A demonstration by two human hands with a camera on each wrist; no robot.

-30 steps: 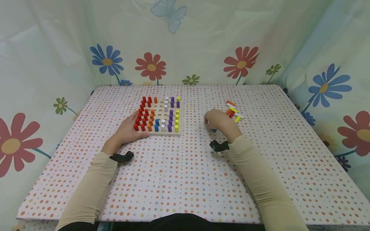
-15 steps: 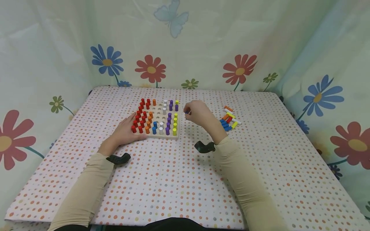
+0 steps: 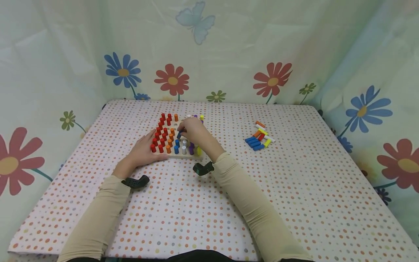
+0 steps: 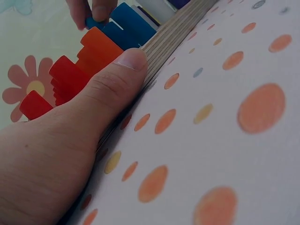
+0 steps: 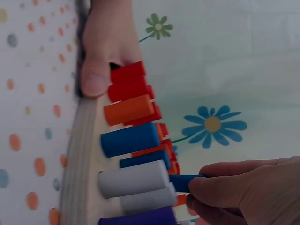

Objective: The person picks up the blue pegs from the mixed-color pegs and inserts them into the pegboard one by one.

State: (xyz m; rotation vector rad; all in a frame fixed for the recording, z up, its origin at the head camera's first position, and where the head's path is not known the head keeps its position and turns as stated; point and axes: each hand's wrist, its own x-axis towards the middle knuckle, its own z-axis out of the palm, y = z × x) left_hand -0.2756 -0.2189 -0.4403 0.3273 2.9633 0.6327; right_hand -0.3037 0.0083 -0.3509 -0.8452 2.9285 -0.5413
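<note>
A wooden pegboard [image 3: 179, 156] lies left of the table's middle, bearing upright red, orange, blue, white, purple and yellow pegs. My left hand [image 3: 141, 150] rests against its near left corner, thumb [image 4: 115, 77] laid straight along the front edge and fingers extended along the left side. Over the board, my right hand [image 3: 195, 131] pinches a blue peg [image 5: 182, 182] between thumb and fingers. That peg is just behind the standing blue pegs [image 5: 131, 139]; whether its lower end is in a hole is hidden. The right hand covers part of the purple and yellow columns.
Loose blue pegs [image 3: 254, 143] lie side by side on the spotted tablecloth [image 3: 294, 163], right of the board. Orange, white, yellow and red loose pegs [image 3: 263, 131] lie heaped beside them. A flowered curtain [image 3: 229, 51] hangs behind the table.
My right hand has carried a blue peg leftward from the loose pile to above the board. The left hand has stayed at the board's corner. The head view has tilted slightly.
</note>
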